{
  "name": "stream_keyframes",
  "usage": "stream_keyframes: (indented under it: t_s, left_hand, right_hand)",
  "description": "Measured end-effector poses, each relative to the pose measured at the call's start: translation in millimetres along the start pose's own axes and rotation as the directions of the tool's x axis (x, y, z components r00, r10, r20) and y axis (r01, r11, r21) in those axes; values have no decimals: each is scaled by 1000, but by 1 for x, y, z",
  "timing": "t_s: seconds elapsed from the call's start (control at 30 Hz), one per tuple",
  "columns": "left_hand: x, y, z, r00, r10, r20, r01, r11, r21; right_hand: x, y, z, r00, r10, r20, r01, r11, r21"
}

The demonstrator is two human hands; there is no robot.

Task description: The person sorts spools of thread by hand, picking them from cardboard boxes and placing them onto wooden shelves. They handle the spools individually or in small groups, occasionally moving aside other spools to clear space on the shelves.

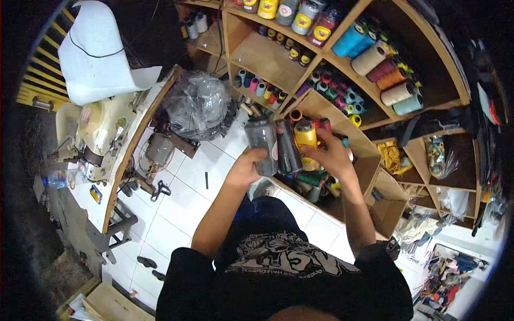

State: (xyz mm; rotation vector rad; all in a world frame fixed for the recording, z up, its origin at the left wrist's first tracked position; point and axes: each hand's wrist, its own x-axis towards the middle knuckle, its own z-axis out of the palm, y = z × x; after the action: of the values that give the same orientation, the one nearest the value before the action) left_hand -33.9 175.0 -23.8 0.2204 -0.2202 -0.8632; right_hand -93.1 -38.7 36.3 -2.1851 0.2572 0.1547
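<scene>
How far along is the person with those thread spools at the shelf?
Done: rows of spools already sit on the upper shelves. In hand: the left hand grips a grey spool, and the right hand holds a yellow spool beside a black spool. Left: the grey and yellow ones are not yet shelved, and loose spools lie jumbled below.

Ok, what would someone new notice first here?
Probably the wooden shelves across the upper right, packed with bright thread cones. At the centre, the left hand grips a grey spool, while the right hand touches a yellow spool at the shelf front. A cream sewing machine stands at the far left.
</scene>
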Motion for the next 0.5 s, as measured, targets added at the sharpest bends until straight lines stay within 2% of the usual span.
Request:
stream_keyframes:
  t_s: [0.07,0.1,0.2,0.23,0.27,0.33,0.4,0.43,0.5]
  left_hand:
    - [-3,5,-14,997,42,-69,-39,998,42]
    - [0,9,-23,994,60,-97,-55,997,53]
    - [18,37,-53,976,96,-198,-87,995,54]
    - [24,47,-74,971,87,-221,-79,996,44]
    - [31,54,-94,967,75,-245,-70,997,28]
    - [55,79,-119,969,84,-233,-68,995,76]
    - [63,94,-151,965,57,-255,-42,997,64]
    - [68,99,-167,946,31,-323,-13,998,56]
    - [76,100,-197,959,64,-278,-55,998,40]
  right_hand:
    - [24,6,1,993,-94,65,87,992,96]
    - [42,11,8,980,-191,58,166,942,291]
    - [108,8,10,993,-101,62,87,974,207]
    - [129,2,17,996,-82,-40,89,970,226]
    - [159,16,21,990,-91,-110,91,996,-6]
    - [216,29,36,944,-221,-244,198,973,-115]
    - [269,34,43,942,-172,-288,145,983,-113]
    - [290,19,43,935,-127,-330,11,944,-331]
    - [346,42,40,913,-144,-383,-59,880,-472]
